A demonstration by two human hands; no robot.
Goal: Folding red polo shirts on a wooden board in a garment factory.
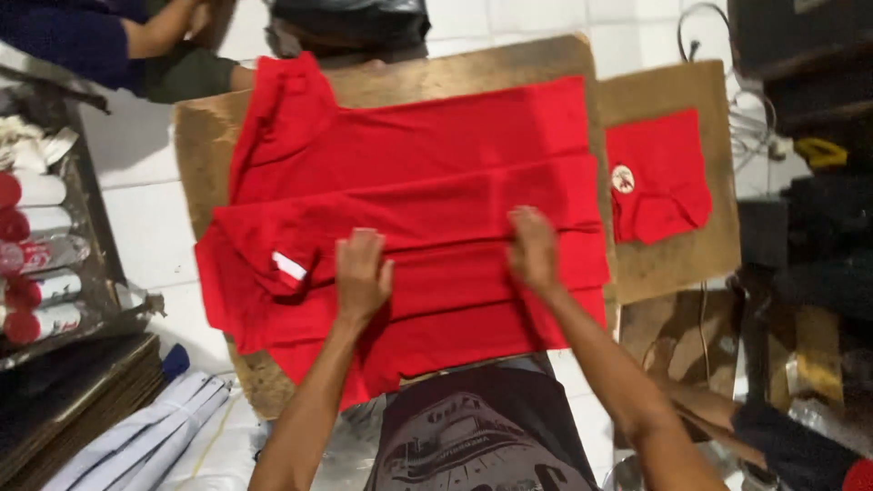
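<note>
Currently:
left hand (362, 273): flat, fingers together, pressing red shirt (409, 218)
right hand (534, 250): flat on same shirt
base: brown board (205, 145)

Plain bright red shirt (409, 218) with a small white tag (289, 265), on a mottled brown board (205, 145). A smaller red garment (657, 177) carries a round white emblem (623, 179). White tiled floor (150, 218).

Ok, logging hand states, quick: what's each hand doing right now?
Left hand: open, pressed flat on the red shirt.
Right hand: open, flat on the same shirt.
</note>
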